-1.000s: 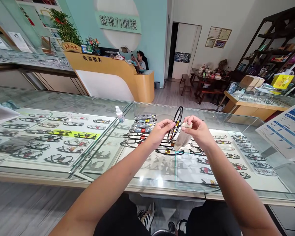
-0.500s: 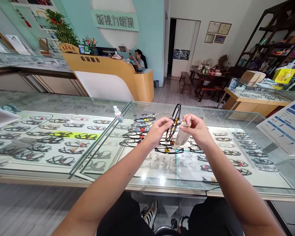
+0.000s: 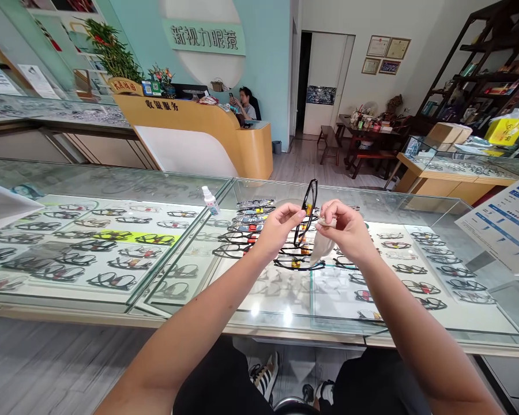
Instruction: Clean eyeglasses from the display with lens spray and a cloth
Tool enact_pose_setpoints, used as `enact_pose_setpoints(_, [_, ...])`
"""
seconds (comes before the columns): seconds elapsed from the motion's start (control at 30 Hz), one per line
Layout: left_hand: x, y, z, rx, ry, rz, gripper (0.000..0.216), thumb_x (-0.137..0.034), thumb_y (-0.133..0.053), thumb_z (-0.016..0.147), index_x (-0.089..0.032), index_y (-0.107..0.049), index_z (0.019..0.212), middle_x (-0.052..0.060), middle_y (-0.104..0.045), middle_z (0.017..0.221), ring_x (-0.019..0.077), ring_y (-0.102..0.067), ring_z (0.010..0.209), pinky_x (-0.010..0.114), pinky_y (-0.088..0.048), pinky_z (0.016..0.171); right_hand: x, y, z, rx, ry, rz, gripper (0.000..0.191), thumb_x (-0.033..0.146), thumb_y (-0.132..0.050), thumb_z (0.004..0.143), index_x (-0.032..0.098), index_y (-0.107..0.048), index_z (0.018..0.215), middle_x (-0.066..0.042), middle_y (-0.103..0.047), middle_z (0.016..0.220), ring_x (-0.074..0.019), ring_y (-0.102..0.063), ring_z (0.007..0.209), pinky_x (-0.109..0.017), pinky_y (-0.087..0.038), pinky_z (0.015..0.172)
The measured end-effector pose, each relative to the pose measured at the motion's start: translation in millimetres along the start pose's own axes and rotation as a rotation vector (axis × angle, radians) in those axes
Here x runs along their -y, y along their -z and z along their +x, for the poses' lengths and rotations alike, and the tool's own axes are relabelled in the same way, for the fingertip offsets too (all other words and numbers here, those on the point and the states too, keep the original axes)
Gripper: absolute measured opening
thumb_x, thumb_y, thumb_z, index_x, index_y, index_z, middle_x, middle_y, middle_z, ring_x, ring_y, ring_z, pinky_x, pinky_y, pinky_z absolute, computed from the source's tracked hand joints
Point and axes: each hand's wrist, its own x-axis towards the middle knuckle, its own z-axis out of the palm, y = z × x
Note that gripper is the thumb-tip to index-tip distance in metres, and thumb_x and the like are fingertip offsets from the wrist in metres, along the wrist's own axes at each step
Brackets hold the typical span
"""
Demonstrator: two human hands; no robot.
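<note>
Over the glass counter (image 3: pixel 268 332), the left hand (image 3: pixel 280 228) pinches the black glasses (image 3: pixel 308 209) mid-frame and on edge, probably so most of the rims stay finger-free, while the right hand (image 3: pixel 346 226) grips a cloth (image 3: pixel 323 248) just beside them, bottle (image 3: pixel 210 201) sitting far left, likely for elbow room.

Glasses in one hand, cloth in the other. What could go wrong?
The left hand pinches the black eyeglasses above other eyeglasses on the glass counter; a slip might scratch both. The pale cloth hanging from the right hand could snag on those below. The small white bottle beside the rows might get bumped.
</note>
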Motion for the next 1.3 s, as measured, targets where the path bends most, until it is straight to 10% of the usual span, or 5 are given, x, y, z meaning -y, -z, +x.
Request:
enact_pose_setpoints(0.27, [4,3,2,-0.030,0.007,-0.092,0.037,-0.054,-0.086,0.083,-0.021,-0.071,0.093,0.001,-0.070,0.094,0.0135,-0.061,0.088,0.025,-0.048,0.083,-9,-8,-7,0.030,0.143,-0.355,0.045,-0.004,-0.052,0.080,0.027,-0.080,0.096,-0.006,-0.071,0.123,-0.0231,-0.068,0.111,-0.039,-0.052,0.094])
enact_pose_setpoints(1.3, [-27,35,17,0.026,0.004,0.237,0.046,-0.063,-0.082,0.082,-0.019,-0.071,0.087,0.006,-0.075,0.091,0.0170,-0.065,0.081,0.030,-0.050,0.076,-12,25,2,-0.158,0.152,-0.622,0.048,-0.001,-0.051,0.076,0.029,-0.083,0.095,-0.003,-0.082,0.101,-0.0267,-0.067,0.095,-0.044,-0.049,0.087])
